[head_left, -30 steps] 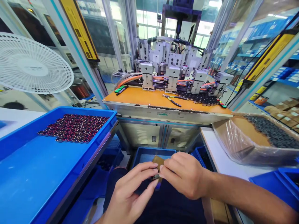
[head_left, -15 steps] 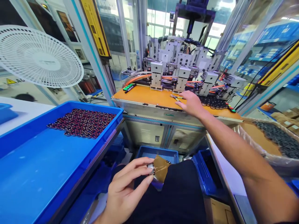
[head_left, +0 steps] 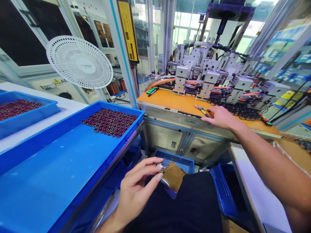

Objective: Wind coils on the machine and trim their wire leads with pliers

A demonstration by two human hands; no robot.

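My left hand [head_left: 136,191] is low over my lap, thumb and fingertips pinched on a small metal coil part [head_left: 159,167] with thin wires. A brown piece of film [head_left: 173,179] hangs right beside that part. My right hand [head_left: 220,117] is stretched out onto the orange machine bench [head_left: 170,102]. Its fingers curl over the handles of small pliers [head_left: 201,110] lying there; the tool's tip points left.
A blue tray [head_left: 60,161] with a heap of dark red coil parts [head_left: 110,118] sits at my left, a second one [head_left: 26,111] further left. A white fan [head_left: 80,63] stands behind. The machine's fixtures [head_left: 209,77] line the bench's back. Blue bins [head_left: 224,194] sit below.
My right hand let go of the small part, reached up to the bench and now rests on the pliers. The left hand keeps the part. My view swung left.
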